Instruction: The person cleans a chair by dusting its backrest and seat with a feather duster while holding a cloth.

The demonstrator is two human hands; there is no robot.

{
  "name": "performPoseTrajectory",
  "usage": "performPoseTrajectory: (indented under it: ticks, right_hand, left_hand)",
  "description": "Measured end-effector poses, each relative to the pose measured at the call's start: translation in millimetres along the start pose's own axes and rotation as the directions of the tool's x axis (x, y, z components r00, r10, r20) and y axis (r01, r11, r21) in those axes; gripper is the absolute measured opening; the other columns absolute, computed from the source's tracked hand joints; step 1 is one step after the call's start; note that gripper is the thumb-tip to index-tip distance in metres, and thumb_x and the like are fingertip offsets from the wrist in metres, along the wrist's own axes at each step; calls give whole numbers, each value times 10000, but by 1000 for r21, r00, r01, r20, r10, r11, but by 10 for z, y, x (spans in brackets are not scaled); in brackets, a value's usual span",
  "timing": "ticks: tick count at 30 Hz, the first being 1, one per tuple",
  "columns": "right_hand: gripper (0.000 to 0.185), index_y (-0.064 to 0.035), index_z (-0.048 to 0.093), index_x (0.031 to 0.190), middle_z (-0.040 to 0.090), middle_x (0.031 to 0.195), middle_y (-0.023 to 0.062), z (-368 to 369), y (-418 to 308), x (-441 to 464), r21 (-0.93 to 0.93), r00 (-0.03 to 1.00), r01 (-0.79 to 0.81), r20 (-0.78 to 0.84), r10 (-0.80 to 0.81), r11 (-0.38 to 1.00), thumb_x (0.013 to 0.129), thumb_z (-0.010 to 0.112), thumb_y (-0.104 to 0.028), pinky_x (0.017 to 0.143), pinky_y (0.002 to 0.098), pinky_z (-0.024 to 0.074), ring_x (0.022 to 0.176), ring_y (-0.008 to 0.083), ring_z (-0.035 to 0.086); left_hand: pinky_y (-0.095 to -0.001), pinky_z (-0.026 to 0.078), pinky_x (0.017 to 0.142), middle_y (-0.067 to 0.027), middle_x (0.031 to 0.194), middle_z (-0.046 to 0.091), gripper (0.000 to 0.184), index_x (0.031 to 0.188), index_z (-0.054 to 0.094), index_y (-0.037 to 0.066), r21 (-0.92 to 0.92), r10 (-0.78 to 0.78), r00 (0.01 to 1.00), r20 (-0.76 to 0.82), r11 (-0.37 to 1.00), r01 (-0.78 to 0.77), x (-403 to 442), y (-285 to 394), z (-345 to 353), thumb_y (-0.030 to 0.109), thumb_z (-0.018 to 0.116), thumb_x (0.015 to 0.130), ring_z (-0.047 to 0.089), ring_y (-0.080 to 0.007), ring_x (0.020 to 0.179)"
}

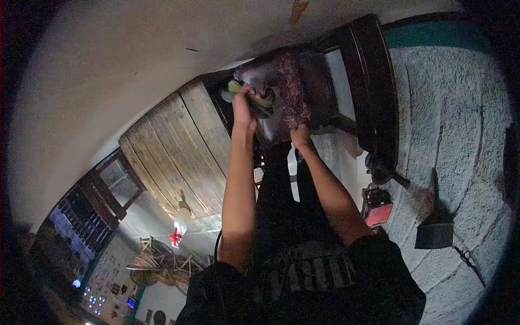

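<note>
A dark, shiny padded seat (273, 129), which looks like leather, lies in front of me. My left hand (245, 108) is closed around a bundled green and dark item (262, 102) with a yellowish-green end, over the left side of the seat. Its exact kind is too dim to make out. Down the seat's middle runs a long dark-red fringed cloth (292, 89). At the near, fringed end of that cloth, my right hand (300, 135) has its fingers closed on the strands.
Left of the seat is a wooden plank panel (173, 146). Dark wooden furniture (374, 81) stands on the right, before a rough whitish wall (449, 119). A red object (377, 208) lies low on the right. Woven baskets (157, 265) are at lower left, near a lit bulb (182, 219).
</note>
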State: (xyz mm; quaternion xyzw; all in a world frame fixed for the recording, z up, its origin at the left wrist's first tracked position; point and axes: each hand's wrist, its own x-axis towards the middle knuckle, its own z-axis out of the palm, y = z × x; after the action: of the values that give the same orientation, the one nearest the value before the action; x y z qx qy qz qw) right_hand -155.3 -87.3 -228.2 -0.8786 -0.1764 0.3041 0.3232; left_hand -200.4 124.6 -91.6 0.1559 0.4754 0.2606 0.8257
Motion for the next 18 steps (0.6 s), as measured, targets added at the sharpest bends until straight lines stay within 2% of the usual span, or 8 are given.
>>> performPoseTrajectory:
  ticks: [3, 5, 6, 10, 13, 15, 16, 18]
  right_hand:
    - [314, 18, 583, 1056, 609, 893, 307, -17, 93, -43, -139, 993, -55, 94, 69, 989, 852, 588, -221, 766, 523, 463, 900, 481, 583]
    - [333, 12, 583, 1075, 613, 913, 305, -152, 107, 34, -128, 949, 85, 312, -41, 988, 851, 590, -234, 792, 517, 461, 921, 480, 579]
    - [333, 12, 583, 1075, 613, 913, 305, -132, 131, 29, -130, 945, 96, 323, -49, 987, 851, 590, -234, 792, 517, 461, 921, 480, 579]
    - [242, 3, 625, 989, 619, 912, 286, 63, 217, 3, -220, 997, 73, 18, -71, 973, 872, 538, -191, 843, 487, 436, 946, 440, 592]
    - [216, -2, 635, 945, 618, 886, 268, -20, 358, 99, -102, 989, -41, 141, 55, 994, 885, 524, -178, 810, 465, 442, 932, 423, 600]
    - [253, -3, 634, 963, 617, 889, 262, -108, 559, 305, -29, 817, 225, 551, -172, 974, 897, 525, -222, 776, 465, 452, 926, 433, 598]
    - [374, 9, 561, 1092, 593, 1047, 285, -257, 423, 304, -105, 791, 276, 589, -164, 955, 900, 545, -311, 814, 492, 459, 951, 475, 564]
    - [382, 1, 548, 1134, 599, 1038, 282, -308, 196, 119, -201, 848, 244, 519, -108, 949, 900, 546, -301, 809, 492, 463, 932, 471, 572]
  left_hand:
    - [-299, 421, 651, -22, 705, 488, 105, 771, 501, 94, 3, 82, 996, 21, 997, -82, 43, 40, 54, 133, 536, 861, 501, -160, 663]
    - [-294, 421, 649, -23, 706, 493, 98, 775, 507, 92, -13, 111, 994, -2, 994, -111, 122, 58, 138, 136, 544, 854, 505, -158, 661]
    - [-289, 423, 651, -23, 710, 498, 89, 783, 514, 89, 3, 105, 994, -9, 994, -105, 118, 89, 177, 137, 546, 851, 511, -156, 666]
    - [-276, 438, 657, -14, 726, 503, 64, 849, 509, 92, -11, 114, 993, -9, 993, -114, 65, 158, 245, 129, 561, 845, 519, -155, 668]
    - [-267, 433, 679, -8, 731, 493, 91, 849, 477, 105, -34, 124, 991, -52, 991, -126, -48, 169, 247, 108, 568, 838, 514, -153, 693]
    - [-257, 430, 694, -5, 733, 495, 89, 840, 478, 104, -124, 131, 991, -6, 984, -131, -126, 172, 204, 105, 567, 836, 519, -146, 705]
    - [-255, 428, 698, 1, 731, 489, 92, 837, 479, 111, -131, 148, 989, -7, 980, -147, -172, 152, 169, 108, 571, 834, 517, -139, 704]
    - [-255, 427, 697, 5, 729, 484, 92, 839, 482, 115, -153, 170, 984, -50, 972, -176, -268, 70, 106, 111, 573, 832, 512, -139, 702]
